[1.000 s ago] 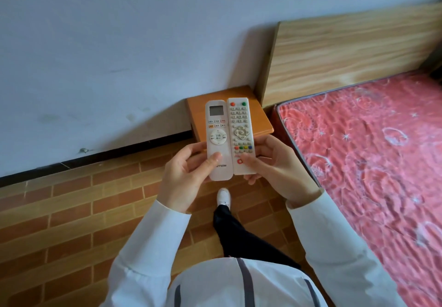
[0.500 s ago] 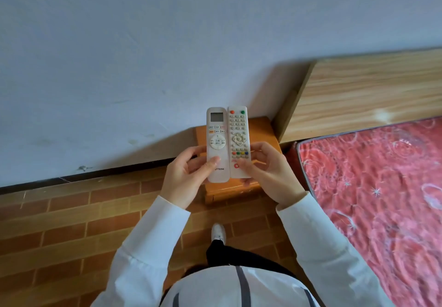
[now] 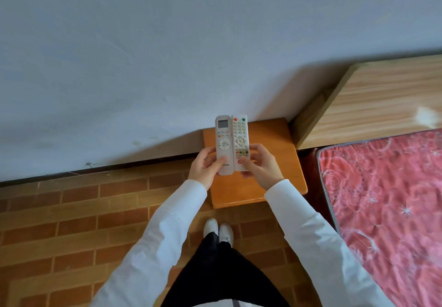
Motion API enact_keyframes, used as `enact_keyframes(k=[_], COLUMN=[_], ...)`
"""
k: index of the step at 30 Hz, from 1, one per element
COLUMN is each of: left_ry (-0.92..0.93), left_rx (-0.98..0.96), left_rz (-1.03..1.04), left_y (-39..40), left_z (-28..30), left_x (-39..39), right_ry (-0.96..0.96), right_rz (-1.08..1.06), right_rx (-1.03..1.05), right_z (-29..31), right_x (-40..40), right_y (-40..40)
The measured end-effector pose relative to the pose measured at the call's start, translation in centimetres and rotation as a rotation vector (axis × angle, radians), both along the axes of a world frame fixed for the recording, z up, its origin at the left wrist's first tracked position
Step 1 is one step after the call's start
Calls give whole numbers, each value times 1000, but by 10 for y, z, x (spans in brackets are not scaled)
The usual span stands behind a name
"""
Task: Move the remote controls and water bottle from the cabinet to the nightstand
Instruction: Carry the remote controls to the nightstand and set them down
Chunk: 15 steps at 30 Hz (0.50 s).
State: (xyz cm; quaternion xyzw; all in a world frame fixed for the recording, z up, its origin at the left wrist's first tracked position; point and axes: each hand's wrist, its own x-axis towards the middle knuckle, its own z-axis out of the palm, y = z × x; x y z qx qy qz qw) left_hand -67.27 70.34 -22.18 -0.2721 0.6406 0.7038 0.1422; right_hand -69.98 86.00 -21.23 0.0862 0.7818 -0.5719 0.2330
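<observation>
The person now stands right at the nightstand [image 3: 258,187], feet together just short of its front edge, where a second ago it sat further off and half hidden behind the two remotes; the walk over looks finished and the setting-down is the step in hand. The left hand [image 3: 205,165] holds the air-conditioner remote [image 3: 224,144], the one with the small screen, its grip closed around the lower end with the thumb lying across the face and the fingers curled behind. The right hand [image 3: 259,166] holds the TV remote [image 3: 241,142], the one with the coloured buttons, in the same way: thumb on the front near the bottom, fingers wrapped round the back. The two remotes are held side by side, long edges touching, buttons up, as they were in the earlier pictures, and they hang above the back half of the nightstand's orange tabletop rather than resting on it. The tabletop has bare wood showing in front of and beside the hands, so there seems room to lower both remotes flat. The water bottle is nowhere in view, so that part of the task appears not yet done. To the right lie the bed's wooden headboard [image 3: 382,101] and the red mattress [image 3: 387,201]; brick-patterned floor [image 3: 95,211] runs along the pale wall [image 3: 167,43].
</observation>
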Motion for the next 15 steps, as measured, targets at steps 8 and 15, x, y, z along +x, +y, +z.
enact_keyframes(k=[8,15], left_ry=[-229,-351], left_rx=[86,50], left_rz=[91,97], left_y=[6,9], left_z=[-109,-208], left_x=[-50,-61], right_ry=[-133,-247], right_rz=[-29,-33], right_rx=[140,262], right_z=[-110,-217], right_x=[-48,-64], right_y=[-8,-3])
